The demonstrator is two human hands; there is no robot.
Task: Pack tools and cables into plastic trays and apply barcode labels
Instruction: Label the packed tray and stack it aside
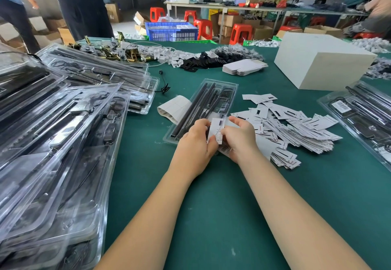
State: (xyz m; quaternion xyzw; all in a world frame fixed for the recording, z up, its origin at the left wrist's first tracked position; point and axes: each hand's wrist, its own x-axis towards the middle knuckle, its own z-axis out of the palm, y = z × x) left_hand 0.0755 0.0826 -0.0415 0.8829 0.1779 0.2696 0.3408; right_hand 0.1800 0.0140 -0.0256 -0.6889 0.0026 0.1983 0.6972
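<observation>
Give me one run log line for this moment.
left hand: holds card | right hand: holds card | tray: below hands

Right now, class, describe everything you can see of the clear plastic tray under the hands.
The clear plastic tray is long, shallow and moulded into compartments. It lies flat on the green table, angled away rightward. Long black rods and a thin black cable sit inside. Its near end is hidden behind the left hand and right hand, which hold a white card.
</observation>
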